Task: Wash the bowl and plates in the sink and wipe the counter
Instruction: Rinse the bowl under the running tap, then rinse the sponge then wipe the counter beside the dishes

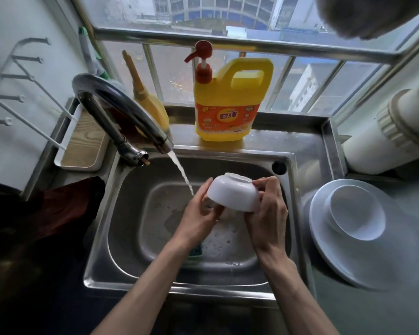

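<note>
Both hands are wrapped round a glossy white round bowl, held bottom-up and tilted above the middle of the stainless steel sink. The left hand has its fingers curled under the rim, and the right hand clasps the wall and foot. From the curved chrome tap at the sink's back left corner, the stream of water falls just left of the bowl and seems to miss it. To rinse it well, I'd say the bowl should slide left under the stream and be turned so inside and foot ring both get flushed. It looks slippery, so the hold should be firm. Right of the sink, a stack of white round plates sits on the grey worktop, with a second white bowl on top.
</note>
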### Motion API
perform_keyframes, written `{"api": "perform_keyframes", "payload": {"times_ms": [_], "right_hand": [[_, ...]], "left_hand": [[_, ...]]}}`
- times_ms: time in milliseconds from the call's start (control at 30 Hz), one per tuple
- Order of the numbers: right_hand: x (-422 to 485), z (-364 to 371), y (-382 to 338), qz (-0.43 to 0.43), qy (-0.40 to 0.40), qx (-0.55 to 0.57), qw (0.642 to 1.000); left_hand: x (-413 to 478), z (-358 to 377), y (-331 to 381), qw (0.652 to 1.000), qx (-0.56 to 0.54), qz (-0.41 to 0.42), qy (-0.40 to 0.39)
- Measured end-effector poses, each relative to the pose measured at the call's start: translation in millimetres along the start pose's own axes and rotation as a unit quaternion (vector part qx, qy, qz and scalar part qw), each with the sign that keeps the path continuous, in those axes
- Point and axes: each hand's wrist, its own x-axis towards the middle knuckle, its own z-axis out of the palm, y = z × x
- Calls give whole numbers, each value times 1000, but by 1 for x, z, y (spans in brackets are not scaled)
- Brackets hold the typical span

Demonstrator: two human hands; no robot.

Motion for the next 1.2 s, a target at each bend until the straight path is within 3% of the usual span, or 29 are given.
{"api": "perform_keyframes", "payload": {"times_ms": [167,267,367,533,700,967,1033,1100,1200], "right_hand": [[-1,-19,20,45,-53,84,994],[2,-42,21,77,-5,158,984],[10,-72,21,101,101,109,984],[29,-129,48,129,227,-13,965],[27,-176,87,188,199,-61,960],[23,-175,102,225,171,-154,947],[23,-169,86,207,205,-192,937],[24,-155,64,125,232,-206,943],[25,-112,31,4,154,-152,976]], "left_hand": [[5,24,27,982,103,123,101],[6,38,49,974,123,145,121],[8,61,70,971,151,168,73],[10,113,98,976,99,192,-29],[11,149,99,974,111,160,-120],[15,126,59,965,191,150,-100],[13,102,49,962,216,144,-90],[10,73,35,955,257,125,-73],[6,20,5,945,325,39,-25]]}}
